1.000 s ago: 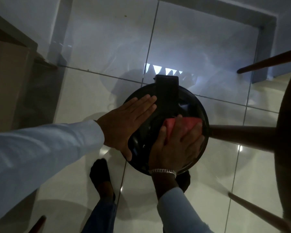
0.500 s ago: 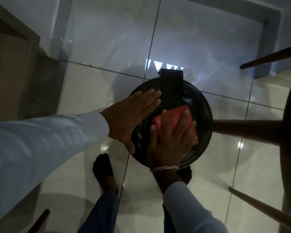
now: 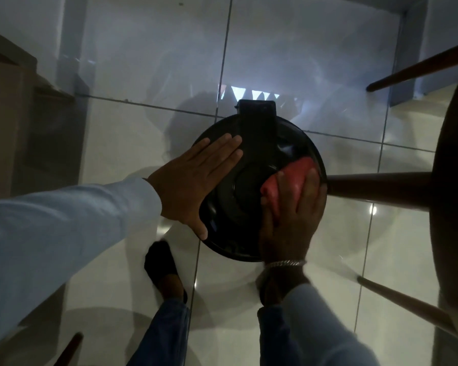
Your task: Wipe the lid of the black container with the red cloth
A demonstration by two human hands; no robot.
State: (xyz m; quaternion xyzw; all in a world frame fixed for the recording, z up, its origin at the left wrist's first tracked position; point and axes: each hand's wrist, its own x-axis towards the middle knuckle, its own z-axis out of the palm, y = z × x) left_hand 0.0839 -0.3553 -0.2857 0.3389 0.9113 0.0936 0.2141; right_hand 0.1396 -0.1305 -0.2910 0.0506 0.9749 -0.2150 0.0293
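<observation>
Black container [image 3: 251, 244] sat on the tiled floor [image 3: 132, 133], seen from straight above — only its round lid [image 3: 249, 191] really showed. Lid was glossy black, with raised concentric rings around the middle and a flat rectangular tab [image 3: 257, 120] running from the centre out past the far rim. Faint light reflections on the right half of the lid.

Left hand [image 3: 191, 180] lay flat and spread on the left side of the lid, fingers together pointing toward the tab, thumb down along the near-left rim; holding nothing. Right hand [image 3: 291, 223] was pressed down on the red cloth [image 3: 288, 178] at the lid's right edge — fingers spread over it, cloth bunched and poking out past the fingertips. Silver bracelet [image 3: 284, 264] on the right wrist, pale blue sleeves on both arms.

Dark wooden chair leg [image 3: 378, 187] just beside the lid's right rim. One dark-socked foot [image 3: 160, 260] on the floor near the container's near-left side.
</observation>
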